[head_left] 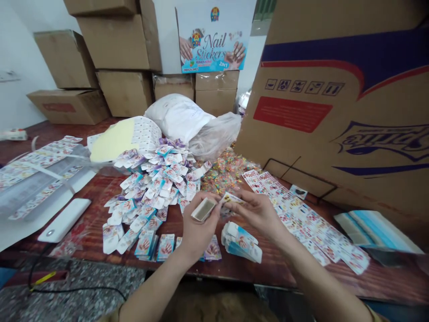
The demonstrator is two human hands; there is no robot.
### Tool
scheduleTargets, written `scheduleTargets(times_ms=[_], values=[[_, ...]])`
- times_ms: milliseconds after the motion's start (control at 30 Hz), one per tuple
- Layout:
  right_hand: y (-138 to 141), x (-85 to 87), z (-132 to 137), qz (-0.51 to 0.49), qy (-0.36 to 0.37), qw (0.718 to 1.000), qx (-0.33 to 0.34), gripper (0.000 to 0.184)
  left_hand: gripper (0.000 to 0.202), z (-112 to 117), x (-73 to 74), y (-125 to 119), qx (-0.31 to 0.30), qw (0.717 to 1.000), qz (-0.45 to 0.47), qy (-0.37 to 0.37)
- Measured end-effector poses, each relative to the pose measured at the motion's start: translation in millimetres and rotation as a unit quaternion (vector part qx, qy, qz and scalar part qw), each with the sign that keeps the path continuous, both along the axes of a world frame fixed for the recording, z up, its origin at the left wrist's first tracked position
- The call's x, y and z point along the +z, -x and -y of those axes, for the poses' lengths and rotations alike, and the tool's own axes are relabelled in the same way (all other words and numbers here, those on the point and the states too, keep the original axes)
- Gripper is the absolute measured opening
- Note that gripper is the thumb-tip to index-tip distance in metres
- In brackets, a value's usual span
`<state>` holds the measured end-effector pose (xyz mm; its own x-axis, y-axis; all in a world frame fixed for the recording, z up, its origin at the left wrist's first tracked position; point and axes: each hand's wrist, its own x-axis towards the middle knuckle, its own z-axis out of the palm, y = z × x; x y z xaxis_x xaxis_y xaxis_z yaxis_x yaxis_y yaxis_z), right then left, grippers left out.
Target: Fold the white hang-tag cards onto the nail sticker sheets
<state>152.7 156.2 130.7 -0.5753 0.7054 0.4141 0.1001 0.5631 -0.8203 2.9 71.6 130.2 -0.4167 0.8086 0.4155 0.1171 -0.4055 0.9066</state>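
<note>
My left hand is closed around a small cardboard box, its open end facing up at me. My right hand pinches a small white sticker sheet with yellow marks just right of the box; its near edge meets the fingers of my left hand. Under my hands lies a stack of flat blue-and-white boxes. Several small filled-looking boxes stand in a row along the table's front edge. A heap of small printed boxes spreads out beyond my left hand.
Sticker sheets lie to the right, before a large cardboard carton. Small colourful wrapped pieces lie behind my hands, near a white sack. A white power bank lies at the left on the wooden table.
</note>
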Motion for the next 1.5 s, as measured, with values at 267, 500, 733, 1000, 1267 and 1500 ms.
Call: scheduleTargets(times_ms=[267,500,733,1000,1267,1500], values=[[11.9,-21.6,8.8,-0.020,-0.107,0.986,-0.129,0.022,0.017,4.1,-7.3,10.4,-0.009,0.990,0.063,0.130],[16.2,-29.2,22.3,0.049,-0.089,0.995,0.006,0.031,0.018,6.3,-8.4,18.9,-0.018,0.988,0.082,0.130],[16.9,-35.6,21.4,0.001,-0.045,0.993,-0.105,0.025,0.021,11.3,-18.7,18.3,-0.001,0.980,0.100,0.172],[19.2,-39.1,28.0,0.032,0.014,0.999,-0.012,0.028,0.021,13.5,-20.4,24.2,-0.034,0.977,0.120,0.174],[18.9,-48.1,34.1,0.061,-0.097,0.993,-0.024,0.034,0.023,12.7,-32.5,19.9,-0.007,0.972,0.151,0.178],[15.5,-45.4,26.9,0.044,0.010,0.996,-0.072,0.024,0.033,14.7,-37.8,30.4,-0.063,0.959,0.098,0.260]])
